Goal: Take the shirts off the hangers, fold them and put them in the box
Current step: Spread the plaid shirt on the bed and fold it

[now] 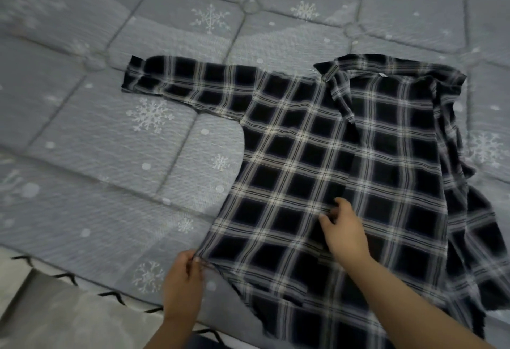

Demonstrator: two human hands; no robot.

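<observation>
Shirt (345,161), dark plaid, lies flat on the quilted mattress (165,31), its long axis running away from the hands, collar at the far end, hem nearest them. Left hand (183,279) pinches the hem's near-left corner; right hand (345,230) sits further in, fingers curled onto the front edge near the middle, apparently gripping it. One sleeve stretches beyond the left hand; the other is bunched and hard to read past the right, and no box or hanger shows
</observation>
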